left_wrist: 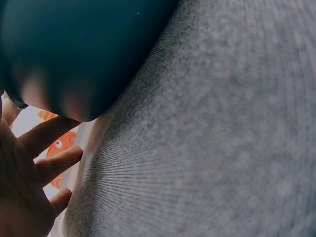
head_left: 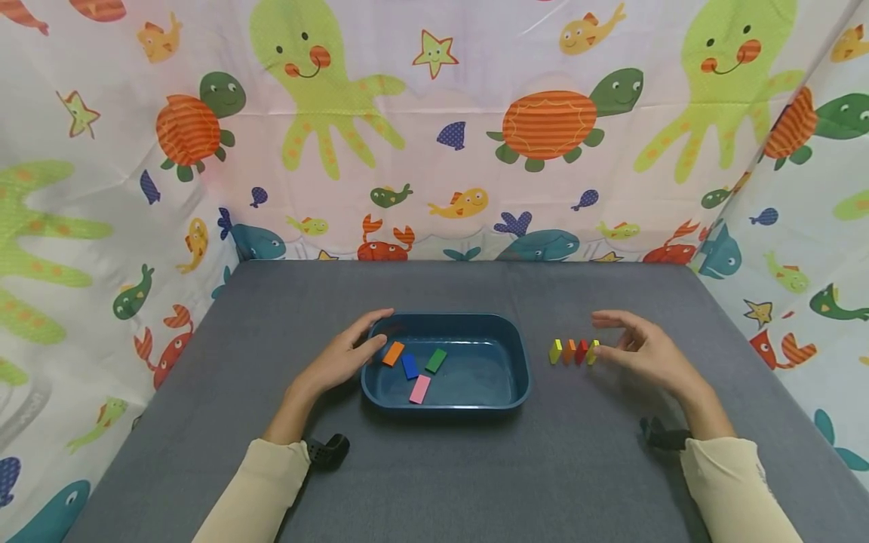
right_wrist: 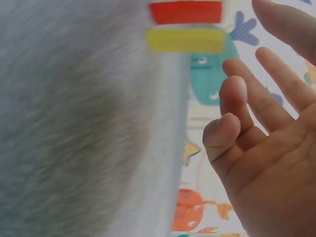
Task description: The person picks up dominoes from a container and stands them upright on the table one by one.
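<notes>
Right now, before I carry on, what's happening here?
A person's left hand is on the left rim of the tray, in which lie an orange block, a blue block, a green block and a pink block. The right hand, holding nothing, is beside the rightmost yellow block in an upright row of four.

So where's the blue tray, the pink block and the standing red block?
Blue tray (head_left: 485,373): head view, bare inside floor.
Pink block (head_left: 419,390): head view, middle of upper face.
Red block (right_wrist: 186,13): right wrist view, middle of visible face.
</notes>
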A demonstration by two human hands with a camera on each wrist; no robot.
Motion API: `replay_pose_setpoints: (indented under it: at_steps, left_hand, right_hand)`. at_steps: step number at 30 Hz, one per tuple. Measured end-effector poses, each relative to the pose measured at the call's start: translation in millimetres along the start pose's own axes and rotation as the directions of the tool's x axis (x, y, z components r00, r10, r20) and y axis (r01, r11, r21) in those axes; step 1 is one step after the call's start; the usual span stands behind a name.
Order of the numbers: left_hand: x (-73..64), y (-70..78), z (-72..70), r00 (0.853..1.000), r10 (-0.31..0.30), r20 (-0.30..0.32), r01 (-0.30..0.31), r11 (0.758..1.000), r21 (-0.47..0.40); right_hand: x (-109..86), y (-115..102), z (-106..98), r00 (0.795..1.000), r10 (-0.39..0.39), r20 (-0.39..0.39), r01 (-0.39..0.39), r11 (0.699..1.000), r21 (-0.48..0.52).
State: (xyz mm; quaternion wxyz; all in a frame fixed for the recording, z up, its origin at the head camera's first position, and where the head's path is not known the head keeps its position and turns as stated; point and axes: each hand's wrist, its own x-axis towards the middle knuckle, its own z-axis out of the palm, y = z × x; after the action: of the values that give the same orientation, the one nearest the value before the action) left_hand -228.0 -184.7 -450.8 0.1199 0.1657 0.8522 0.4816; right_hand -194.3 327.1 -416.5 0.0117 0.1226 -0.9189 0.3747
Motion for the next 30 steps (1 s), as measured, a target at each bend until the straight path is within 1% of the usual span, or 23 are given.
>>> replay_pose_setpoints:
  at_steps: [4,5,8,10,13,16,19,22,27,30]
  left_hand:
    - [-0.3,-0.5,-0.9,1.000,-0.002,0.000,0.002,1.000,-0.002]
    - [0.3,-3.0,-0.9,1.000,0.004,-0.003,-0.004,1.000,-0.001]
    - [0.1,-3.3,-1.2,1.000,0.001,-0.009,-0.001,1.000,0.000]
    - [0.3,-3.7,-1.2,1.000,0.001,-0.009,-0.001,1.000,0.003]
    - [1.2,-4.8,-1.1,1.000,0.000,-0.007,0.000,1.000,0.002]
    - [2.0,-5.3,-1.1,1.000,-0.004,-0.005,0.004,1.000,-0.003]
    - [2.4,-5.9,-1.1,1.000,-0.003,-0.007,0.003,1.000,-0.002]
    - [2.4,-6.3,-0.9,1.000,-0.001,-0.008,0.001,1.000,0.001]
    - [2.4,-6.7,-0.8,1.000,0.000,0.001,0.000,1.000,-0.008]
    - [2.6,-7.1,-1.0,1.000,0.000,0.005,0.000,1.000,-0.013]
  right_hand:
    - [4.3,-17,1,0.999,-0.034,-0.033,0.035,0.999,0.026]
    - [5.7,-22,2,0.998,-0.045,-0.034,0.046,0.998,0.037]
    - [10.8,-41,7,0.997,-0.068,-0.020,0.069,0.994,0.084]
    - [14.5,-52,13,0.995,-0.096,-0.009,0.097,0.987,0.126]
    - [20.5,-66,24,0.990,-0.141,0.016,0.136,0.975,0.178]
    - [26.8,-77,36,0.981,-0.186,0.049,0.172,0.963,0.209]
    - [32.3,-87,48,0.969,-0.232,0.083,0.211,0.954,0.212]
    - [36.8,-96,56,0.961,-0.253,0.113,0.226,0.952,0.206]
    - [44.5,-109,62,0.953,-0.264,0.150,0.235,0.954,0.186]
    - [49.1,-115,63,0.943,-0.277,0.184,0.246,0.953,0.175]
